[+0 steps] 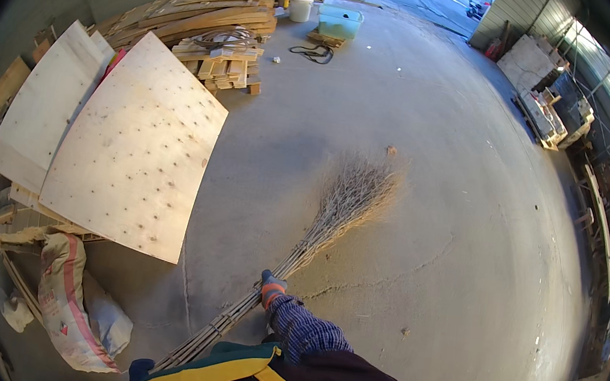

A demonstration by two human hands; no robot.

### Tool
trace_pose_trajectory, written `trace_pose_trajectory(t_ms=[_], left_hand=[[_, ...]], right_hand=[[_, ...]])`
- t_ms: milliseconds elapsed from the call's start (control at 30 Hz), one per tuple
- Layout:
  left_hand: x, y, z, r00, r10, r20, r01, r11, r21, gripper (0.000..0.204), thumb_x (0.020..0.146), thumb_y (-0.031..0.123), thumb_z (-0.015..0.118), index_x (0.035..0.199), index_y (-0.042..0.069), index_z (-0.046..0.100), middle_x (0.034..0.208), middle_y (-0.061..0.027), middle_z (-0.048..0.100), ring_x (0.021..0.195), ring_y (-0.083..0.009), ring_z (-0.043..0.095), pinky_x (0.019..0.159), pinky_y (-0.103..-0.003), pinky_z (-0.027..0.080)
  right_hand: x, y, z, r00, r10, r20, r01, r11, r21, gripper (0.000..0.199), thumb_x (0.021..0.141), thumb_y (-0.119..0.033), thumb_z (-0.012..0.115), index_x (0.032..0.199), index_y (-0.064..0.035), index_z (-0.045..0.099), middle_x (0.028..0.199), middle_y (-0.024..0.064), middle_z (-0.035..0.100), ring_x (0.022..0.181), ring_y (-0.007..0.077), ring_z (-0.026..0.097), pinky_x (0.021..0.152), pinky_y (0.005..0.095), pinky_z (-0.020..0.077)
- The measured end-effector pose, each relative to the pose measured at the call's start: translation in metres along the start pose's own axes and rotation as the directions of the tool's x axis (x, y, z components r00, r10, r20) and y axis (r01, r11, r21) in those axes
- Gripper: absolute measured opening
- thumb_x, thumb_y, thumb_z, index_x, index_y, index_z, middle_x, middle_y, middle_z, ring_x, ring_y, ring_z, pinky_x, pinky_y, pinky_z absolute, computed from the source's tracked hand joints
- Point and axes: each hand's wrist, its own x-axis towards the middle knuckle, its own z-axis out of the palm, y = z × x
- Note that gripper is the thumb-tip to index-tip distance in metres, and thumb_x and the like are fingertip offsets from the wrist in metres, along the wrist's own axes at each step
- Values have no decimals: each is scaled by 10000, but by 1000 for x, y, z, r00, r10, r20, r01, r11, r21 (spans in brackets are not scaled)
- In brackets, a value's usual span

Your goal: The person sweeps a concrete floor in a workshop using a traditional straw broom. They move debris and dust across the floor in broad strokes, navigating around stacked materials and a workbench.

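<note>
A long twig broom (301,252) slants across the middle of the head view, its bushy end on the concrete floor ahead and slightly right. My right hand (273,288), in a grey and orange work glove, is closed round the bundled sticks about halfway along. Near the lower edge, the dark blue glove of my left hand (140,369) wraps the top end of the handle, partly hidden by my clothing. A small brown scrap (391,151) lies just past the bristle tips. Thin lines of dust and another small clump (405,332) lie to the right.
Large wooden panels (136,153) lean at the left, above a woven sack (70,306). Behind them are stacked planks (189,13), a white bucket (300,8) and a translucent blue tub (339,22). Pallets with blocks (542,118) and boards line the right wall.
</note>
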Motion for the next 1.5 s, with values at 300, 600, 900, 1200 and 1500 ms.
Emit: trace_pose_trajectory(t_ms=[300, 600, 900, 1200, 1500], left_hand=[[254, 184, -89, 864, 492, 110, -448, 849, -281, 316, 820, 313, 547, 894, 19, 635, 910, -144, 629, 851, -244, 605, 764, -342, 471], [422, 312, -120, 447, 861, 243, -663, 502, -556, 364, 878, 341, 476, 922, 3, 601, 948, -157, 601, 849, -247, 586, 758, -349, 466], [418, 450, -12, -17, 882, 472, -465, 411, -784, 349, 898, 322, 449, 904, -6, 568, 922, -174, 601, 827, -278, 594, 766, -357, 472], [377, 531, 39, -486, 780, 393, -339, 246, -908, 166, 841, 135, 474, 895, 8, 568, 898, -165, 609, 777, -268, 601, 708, -346, 495], [484, 567, 25, -475, 745, 469, -448, 254, -857, 154, 757, 9, 467, 872, -5, 569, 866, -162, 610, 746, -264, 607, 700, -333, 499]], right_hand=[[2, -37, -20, 996, -50, 71, -39, 476, 879, 234, 814, -178, 666, 924, -26, 526, 653, 140, 583, 488, 285, 560, 447, 424, 481], [-19, 34, -28, 975, 124, -184, 203, -163, 966, 212, 809, -188, 677, 845, -30, 540, 657, 142, 577, 524, 299, 551, 481, 451, 473], [-74, 180, -61, 906, 373, -201, 395, -576, 716, 223, 819, -299, 619, 721, -129, 513, 626, 31, 518, 577, 220, 505, 599, 426, 471], [-134, 224, 0, 854, 502, -136, 501, -723, 475, 237, 826, -332, 565, 715, -126, 524, 643, 23, 542, 603, 206, 518, 625, 408, 472], [-57, 122, 82, 915, 404, -1, 334, -754, 565, 281, 843, -347, 604, 914, -78, 568, 857, 57, 582, 771, 239, 557, 772, 445, 509]])
